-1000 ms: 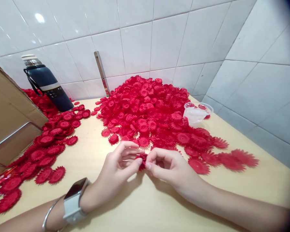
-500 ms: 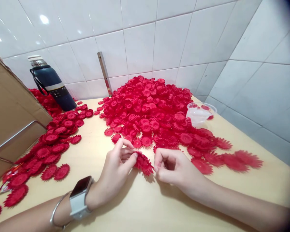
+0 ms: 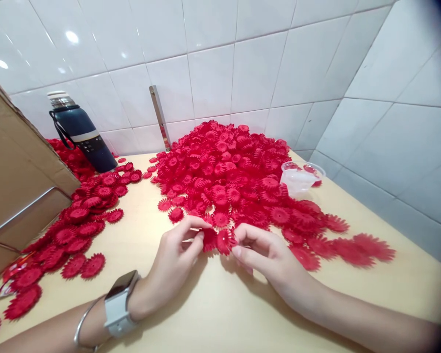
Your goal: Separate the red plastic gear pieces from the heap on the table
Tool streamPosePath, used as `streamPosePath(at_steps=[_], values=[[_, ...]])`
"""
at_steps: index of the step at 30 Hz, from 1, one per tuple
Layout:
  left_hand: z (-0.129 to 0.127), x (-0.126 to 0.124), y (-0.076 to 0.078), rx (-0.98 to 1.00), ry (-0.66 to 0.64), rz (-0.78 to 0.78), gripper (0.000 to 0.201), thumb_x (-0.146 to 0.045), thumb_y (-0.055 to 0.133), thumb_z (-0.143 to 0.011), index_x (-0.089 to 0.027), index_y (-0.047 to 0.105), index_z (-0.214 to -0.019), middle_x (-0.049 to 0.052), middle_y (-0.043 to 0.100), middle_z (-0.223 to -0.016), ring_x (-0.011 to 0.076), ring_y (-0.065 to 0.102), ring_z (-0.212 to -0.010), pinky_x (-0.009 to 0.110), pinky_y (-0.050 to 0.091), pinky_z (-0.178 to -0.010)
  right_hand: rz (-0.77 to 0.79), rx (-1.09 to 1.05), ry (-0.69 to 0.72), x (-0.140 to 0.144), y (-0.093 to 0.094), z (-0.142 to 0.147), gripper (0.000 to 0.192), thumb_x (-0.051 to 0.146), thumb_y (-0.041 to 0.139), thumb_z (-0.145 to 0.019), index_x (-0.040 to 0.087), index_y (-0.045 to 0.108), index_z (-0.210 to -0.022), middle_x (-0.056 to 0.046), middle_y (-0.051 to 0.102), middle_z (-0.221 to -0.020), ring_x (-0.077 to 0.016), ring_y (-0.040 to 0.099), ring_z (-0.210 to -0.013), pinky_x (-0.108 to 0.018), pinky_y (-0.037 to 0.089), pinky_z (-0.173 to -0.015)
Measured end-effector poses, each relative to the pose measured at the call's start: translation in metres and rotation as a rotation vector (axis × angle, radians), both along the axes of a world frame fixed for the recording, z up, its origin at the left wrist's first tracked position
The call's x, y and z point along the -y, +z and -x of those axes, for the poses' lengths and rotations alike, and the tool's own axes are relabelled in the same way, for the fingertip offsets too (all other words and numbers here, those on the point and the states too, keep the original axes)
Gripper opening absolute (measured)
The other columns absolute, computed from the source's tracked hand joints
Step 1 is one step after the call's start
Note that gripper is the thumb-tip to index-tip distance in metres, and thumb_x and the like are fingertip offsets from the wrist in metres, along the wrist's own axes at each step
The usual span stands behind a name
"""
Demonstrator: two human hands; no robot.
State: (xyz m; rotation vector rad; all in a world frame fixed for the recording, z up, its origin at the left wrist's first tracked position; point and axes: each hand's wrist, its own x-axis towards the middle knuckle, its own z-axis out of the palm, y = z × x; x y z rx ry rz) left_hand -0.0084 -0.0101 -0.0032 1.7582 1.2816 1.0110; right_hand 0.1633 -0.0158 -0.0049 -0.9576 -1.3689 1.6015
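Fingers [image 3: 196, 240] of both the left hand [image 3: 172, 267] and right hand [image 3: 268, 255] pinch red flowers [image 3: 217, 240] just above the table [image 3: 213, 314], near the pile [image 3: 235, 171].

Bare forearms; the left wrist wears a grey-strapped smartwatch [image 3: 119, 301] and a thin silver bangle [image 3: 81, 323].

A dark blue bottle [image 3: 81, 133] stands far left, a brown cardboard box [image 3: 14, 171] beside it, a clear cup [image 3: 298, 178] far right.

Bright overhead light, tile glare, dark vignette rt. corners.
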Motion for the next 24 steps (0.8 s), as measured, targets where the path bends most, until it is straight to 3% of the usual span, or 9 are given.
streamPosePath(at_steps=[4,8,12,17,20,24], values=[[0.0002,0.0050,0.0030,-0.116,-0.130,-0.090,0.025,-0.006,0.043,-0.078,-0.020,0.062,-0.087,0.004,0.059,-0.105,0.0169,0.054,-0.097,0.028,0.044,-0.085,-0.023,0.012,-0.036,-0.0015,-0.0012,0.0019,0.014,0.024,0.053,-0.075,0.018,0.046,-0.065,0.005,0.047,-0.057,-0.0095,0.042,-0.053,-0.021,0.032,-0.050],[-0.0032,0.0077,0.0063,-0.052,-0.241,0.008,0.018,-0.019,0.058,-0.075,-0.020,0.061,-0.093,0.005,0.057,-0.108,0.0168,0.055,-0.094,0.023,0.049,-0.076,-0.059,0.050,-0.009,-0.0005,0.0005,0.0020,0.016,0.024,0.050,-0.079,0.018,0.048,-0.064,0.004,0.046,-0.058,-0.0095,0.041,-0.055,-0.021,0.032,-0.051],[-0.0051,0.0063,0.0067,-0.007,-0.208,0.025,0.010,-0.021,0.055,-0.079,-0.018,0.062,-0.085,0.005,0.059,-0.101,0.0159,0.056,-0.091,0.023,0.048,-0.075,-0.066,0.092,-0.016,0.0002,-0.0007,0.0015,0.021,0.029,0.050,-0.079,0.018,0.046,-0.062,0.005,0.043,-0.057,-0.0101,0.041,-0.055,-0.022,0.032,-0.051],[-0.0038,0.0046,0.0067,-0.020,-0.194,0.008,0.014,-0.018,0.049,-0.082,-0.019,0.063,-0.087,0.004,0.059,-0.103,0.0162,0.055,-0.095,0.024,0.046,-0.079,-0.091,0.173,-0.163,-0.0003,-0.0057,0.0033,0.012,0.024,0.056,-0.074,0.021,0.044,-0.075,0.005,0.043,-0.062,-0.0112,0.042,-0.058,-0.023,0.035,-0.053],[-0.0040,0.0042,0.0063,-0.014,-0.194,0.014,0.015,-0.017,0.050,-0.081,-0.019,0.063,-0.087,0.004,0.059,-0.102,0.0159,0.056,-0.093,0.024,0.047,-0.079,-0.142,0.199,-0.100,0.0003,-0.0049,0.0042,0.014,0.022,0.052,-0.077,0.022,0.047,-0.090,0.001,0.051,-0.077,-0.0133,0.047,-0.068,-0.025,0.039,-0.060],[-0.0047,0.0039,0.0050,-0.012,-0.210,-0.008,0.015,-0.017,0.051,-0.081,-0.020,0.064,-0.087,0.004,0.060,-0.100,0.0155,0.056,-0.092,0.023,0.047,-0.078,-0.148,0.206,-0.074,0.0007,-0.0023,0.0047,0.018,0.022,0.049,-0.080,0.024,0.047,-0.098,0.000,0.054,-0.089,-0.0153,0.051,-0.078,-0.027,0.041,-0.066]])
